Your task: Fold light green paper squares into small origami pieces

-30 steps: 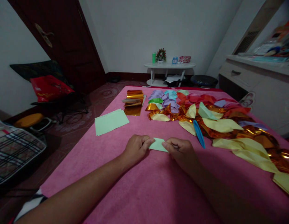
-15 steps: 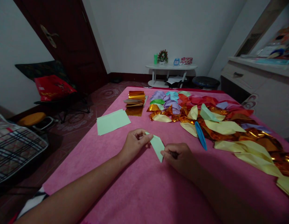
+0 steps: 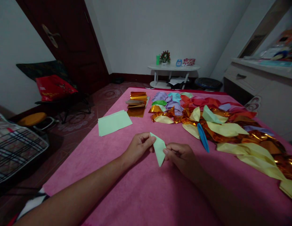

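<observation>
The left hand [image 3: 140, 145] and right hand [image 3: 182, 156] are pinching the folded green paper [image 3: 159, 150] nearer the wearer than the paper stack [image 3: 115, 122]; uneven finger pressure is risking a skewed crease, I think.

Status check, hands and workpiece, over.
Left hand and right hand gripping folded green paper. Blue folded piece beyond right hand. Nothing between hands and paper.

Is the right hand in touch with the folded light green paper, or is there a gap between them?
Touching. The head view shows it: the thumb of the right hand presses on the right edge of the folded light green paper.
</observation>
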Tool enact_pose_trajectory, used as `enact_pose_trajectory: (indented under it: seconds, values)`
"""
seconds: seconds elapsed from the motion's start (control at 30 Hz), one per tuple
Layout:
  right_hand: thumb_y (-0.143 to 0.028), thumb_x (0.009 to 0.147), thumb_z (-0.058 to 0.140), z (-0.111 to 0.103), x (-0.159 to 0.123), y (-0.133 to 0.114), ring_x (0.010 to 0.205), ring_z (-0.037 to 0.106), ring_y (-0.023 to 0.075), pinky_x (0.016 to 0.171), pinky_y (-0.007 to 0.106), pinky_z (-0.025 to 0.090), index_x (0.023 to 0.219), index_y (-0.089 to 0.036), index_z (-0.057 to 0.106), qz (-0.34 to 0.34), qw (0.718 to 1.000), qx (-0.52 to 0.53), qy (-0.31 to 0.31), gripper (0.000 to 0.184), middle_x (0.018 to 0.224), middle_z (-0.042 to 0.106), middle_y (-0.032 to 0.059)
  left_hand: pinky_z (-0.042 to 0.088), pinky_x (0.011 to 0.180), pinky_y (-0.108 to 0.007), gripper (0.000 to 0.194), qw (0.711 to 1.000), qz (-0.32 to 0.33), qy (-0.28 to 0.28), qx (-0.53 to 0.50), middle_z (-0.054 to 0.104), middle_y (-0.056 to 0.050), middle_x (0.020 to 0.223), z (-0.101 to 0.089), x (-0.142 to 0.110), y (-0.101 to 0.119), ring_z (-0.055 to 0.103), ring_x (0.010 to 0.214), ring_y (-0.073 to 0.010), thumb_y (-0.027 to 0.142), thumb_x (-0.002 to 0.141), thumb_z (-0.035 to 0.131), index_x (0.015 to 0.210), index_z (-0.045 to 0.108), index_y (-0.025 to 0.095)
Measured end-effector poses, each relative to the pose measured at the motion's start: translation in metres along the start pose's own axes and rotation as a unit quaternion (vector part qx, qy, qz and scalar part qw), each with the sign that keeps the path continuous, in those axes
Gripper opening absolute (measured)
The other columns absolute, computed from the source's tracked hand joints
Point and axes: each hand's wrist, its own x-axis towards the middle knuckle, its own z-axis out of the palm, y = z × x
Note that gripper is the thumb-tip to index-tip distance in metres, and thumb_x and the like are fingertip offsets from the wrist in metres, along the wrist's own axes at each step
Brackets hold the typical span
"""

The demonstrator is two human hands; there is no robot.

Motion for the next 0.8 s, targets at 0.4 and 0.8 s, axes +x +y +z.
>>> enact_pose_trajectory:
  seconds: [0.4,0.8]
  values:
    - [-0.05,0.087,0.048,-0.001,0.004,0.003,0.038,0.035,0.0069,0.039,0.02,0.023,0.064,-0.018,0.049,0.133,0.97,0.188,-0.083,0.039,0.047,0.044,-0.0063,0.049,0.078,-0.029,0.017,0.99,0.124,-0.003,0.063,0.066,-0.009,0.091,0.003,-0.002,0.008,0.062,0.085,-0.0188,0.031,0.076,0.071,0.078,0.071,0.013]
    - [-0.056,0.085,0.051,-0.006,0.003,0.001,0.053,0.038,0.0089,0.049,0.021,0.029,0.078,-0.015,0.061,0.101,0.976,0.172,-0.086,0.043,0.06,0.046,-0.0033,0.041,0.053,-0.02,0.025,0.998,0.017,0.036,0.046,0.061,-0.001,0.057,0.003,-0.003,0.002,0.053,0.053,-0.0093,0.033,0.071,0.073,0.065,0.067,0.009]
